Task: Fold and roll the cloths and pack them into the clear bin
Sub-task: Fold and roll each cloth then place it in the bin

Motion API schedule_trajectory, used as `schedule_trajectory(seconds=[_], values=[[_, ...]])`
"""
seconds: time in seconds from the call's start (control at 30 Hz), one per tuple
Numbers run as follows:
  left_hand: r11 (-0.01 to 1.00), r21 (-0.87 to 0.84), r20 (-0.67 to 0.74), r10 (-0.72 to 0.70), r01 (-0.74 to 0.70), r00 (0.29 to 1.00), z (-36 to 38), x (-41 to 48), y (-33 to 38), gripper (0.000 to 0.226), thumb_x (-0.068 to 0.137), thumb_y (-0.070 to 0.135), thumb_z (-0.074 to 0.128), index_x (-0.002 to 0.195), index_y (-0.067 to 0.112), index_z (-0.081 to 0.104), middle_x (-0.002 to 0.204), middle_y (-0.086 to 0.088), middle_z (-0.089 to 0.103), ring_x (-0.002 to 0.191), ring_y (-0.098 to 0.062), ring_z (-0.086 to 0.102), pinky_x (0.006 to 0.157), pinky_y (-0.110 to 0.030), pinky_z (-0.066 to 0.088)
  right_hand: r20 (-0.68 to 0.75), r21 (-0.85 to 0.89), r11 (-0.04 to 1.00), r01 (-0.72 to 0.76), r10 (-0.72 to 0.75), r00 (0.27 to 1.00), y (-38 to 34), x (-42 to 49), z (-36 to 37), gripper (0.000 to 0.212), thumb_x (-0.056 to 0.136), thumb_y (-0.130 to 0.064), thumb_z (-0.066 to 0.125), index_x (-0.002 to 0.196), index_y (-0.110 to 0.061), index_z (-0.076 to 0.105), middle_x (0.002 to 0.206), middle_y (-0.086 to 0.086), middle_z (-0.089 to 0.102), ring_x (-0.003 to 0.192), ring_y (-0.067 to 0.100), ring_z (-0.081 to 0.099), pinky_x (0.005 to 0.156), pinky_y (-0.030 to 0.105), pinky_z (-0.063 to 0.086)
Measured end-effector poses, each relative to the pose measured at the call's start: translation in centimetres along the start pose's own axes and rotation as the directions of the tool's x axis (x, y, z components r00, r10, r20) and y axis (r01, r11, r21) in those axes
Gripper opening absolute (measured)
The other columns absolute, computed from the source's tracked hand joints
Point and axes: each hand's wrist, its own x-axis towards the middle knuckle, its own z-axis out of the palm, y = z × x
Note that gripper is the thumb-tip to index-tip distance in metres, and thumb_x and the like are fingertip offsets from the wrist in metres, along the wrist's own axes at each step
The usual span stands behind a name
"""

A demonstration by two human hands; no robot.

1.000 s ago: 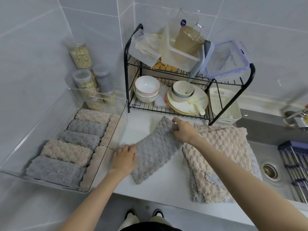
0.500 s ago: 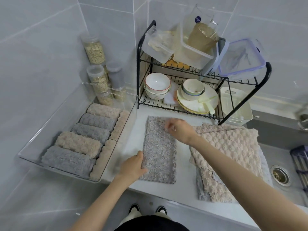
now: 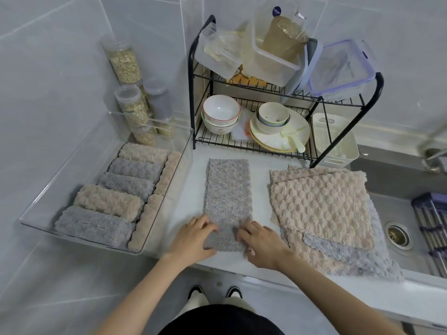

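A grey cloth [image 3: 227,189], folded into a long strip, lies flat on the white counter and runs away from me. My left hand [image 3: 193,240] and my right hand [image 3: 261,245] both grip its near end, fingers curled over the edge, where the cloth is starting to turn up. The clear bin [image 3: 179,170] stands to the left and holds several rolled grey and beige cloths [image 3: 106,204] in rows. A stack of flat beige and grey cloths [image 3: 321,206] lies to the right of the strip.
A black two-tier dish rack [image 3: 193,97] with bowls, plates and plastic boxes stands behind the cloth. Tall jars of grain [image 3: 125,61] stand in the corner behind the bin. The sink [image 3: 396,235] with its drain is at the right.
The grey cloth went from tilted and held up to lying flat as a straight strip. Both hands moved to its near end; the right came back from the far end.
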Motion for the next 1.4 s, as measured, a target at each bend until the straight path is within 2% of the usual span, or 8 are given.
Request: schedule_trajectory(seconds=[0.1, 0.27, 0.4, 0.57, 0.77, 1.13, 1.27, 1.4], values=[[0.999, 0.04, -0.035, 0.016, -0.014, 0.999, 0.5, -0.2, 0.0, 0.049, 0.074, 0.048, 0.064, 0.118, 0.031, 0.05, 0.114, 0.006, 0.044, 0.106, -0.015, 0.044, 0.08, -0.028, 0.039, -0.096, -0.098, 0.995, 0.033, -0.043, 0.994, 0.0, -0.2, 1.3, 0.054, 0.059, -0.028, 0.07, 0.108, -0.019, 0.049, 0.096, 0.0, 0.056, 0.084, 0.019, 0.06, 0.056, 0.029, 0.052], [0.994, 0.114, -0.09, 0.016, -0.006, 0.996, 0.9, -0.3, 0.2, 0.05, 0.062, 0.05, 0.062, 0.108, 0.03, 0.054, 0.103, 0.006, 0.051, 0.094, -0.018, 0.055, 0.07, -0.031, 0.044, -0.25, -0.044, 0.998, 0.045, -0.055, 0.967, 0.3, -0.1, 2.0, 0.039, 0.065, -0.014, 0.071, 0.101, -0.017, 0.055, 0.095, 0.0, 0.065, 0.075, 0.02, 0.062, 0.052, 0.025, 0.051], [0.996, 0.088, -0.069, -0.018, 0.025, 0.997, 0.9, -0.4, 0.3, 0.059, 0.068, 0.052, 0.056, 0.122, 0.028, 0.051, 0.114, 0.005, 0.048, 0.104, -0.018, 0.048, 0.08, -0.031, 0.039, -0.144, 0.301, 0.944, -0.132, 0.182, 0.973, 1.0, -0.4, 1.1, 0.021, 0.089, -0.02, 0.051, 0.107, -0.019, 0.061, 0.103, -0.001, 0.066, 0.094, 0.021, 0.06, 0.076, 0.033, 0.049], [0.999, -0.009, -0.149, -0.037, 0.036, 0.988, 1.1, -0.1, -0.1, 0.038, 0.082, 0.039, 0.05, 0.113, 0.019, 0.06, 0.108, 0.004, 0.058, 0.101, -0.02, 0.055, 0.078, -0.032, 0.044, -0.044, 0.576, 0.772, -0.27, 0.359, 0.932, 1.7, -0.5, 0.5, 0.017, 0.088, -0.015, 0.055, 0.102, -0.022, 0.064, 0.088, 0.0, 0.065, 0.083, 0.019, 0.06, 0.077, 0.033, 0.048], [0.922, -0.34, -0.154, -0.25, 0.186, 0.956, 0.8, 0.4, -1.1, 0.032, 0.087, 0.039, 0.056, 0.062, 0.026, 0.043, 0.063, 0.01, 0.049, 0.069, -0.017, 0.048, 0.058, -0.03, 0.034, -0.017, 0.663, 0.661, -0.351, 0.482, 0.876, 1.7, 0.1, 0.4, 0.01, 0.089, -0.018, 0.058, 0.097, -0.016, 0.063, 0.076, -0.002, 0.061, 0.076, 0.019, 0.06, 0.071, 0.028, 0.044], [0.845, -0.395, -0.087, -0.425, 0.36, 0.901, 0.8, 1.9, -1.3, 0.05, 0.087, 0.038, 0.059, 0.048, 0.019, 0.036, 0.046, 0.005, 0.038, 0.053, -0.015, 0.041, 0.052, -0.03, 0.029, 0.066, 0.651, 0.515, -0.557, 0.693, 0.718, 1.4, 2.0, 0.5, 0.019, 0.089, -0.033, 0.059, 0.1, -0.017, 0.062, 0.092, -0.001, 0.068, 0.091, 0.02, 0.063, 0.074, 0.029, 0.049], [0.832, -0.382, -0.081, -0.463, 0.402, 0.882, 0.5, 2.1, -0.8, 0.052, 0.087, 0.037, 0.058, 0.046, 0.017, 0.033, 0.043, 0.004, 0.034, 0.052, -0.016, 0.039, 0.051, -0.027, 0.025, -0.031, 0.548, 0.593, -0.589, 0.719, 0.695, 0.9, 2.3, 1.1, 0.017, 0.089, -0.033, 0.056, 0.097, -0.019, 0.058, 0.091, -0.001, 0.067, 0.092, 0.022, 0.06, 0.068, 0.033, 0.052], [0.832, -0.36, -0.078, -0.477, 0.422, 0.875, 0.3, 2.1, -0.4, 0.054, 0.087, 0.033, 0.059, 0.046, 0.014, 0.029, 0.042, 0.002, 0.03, 0.053, -0.022, 0.042, 0.049, -0.03, 0.021, -0.404, 0.326, 0.827, -0.459, 0.56, 0.723, 0.0, 2.1, 1.6, 0.007, 0.086, -0.017, 0.056, 0.092, -0.013, 0.054, 0.089, 0.002, 0.058, 0.086, 0.026, 0.053, 0.065, 0.036, 0.044]])
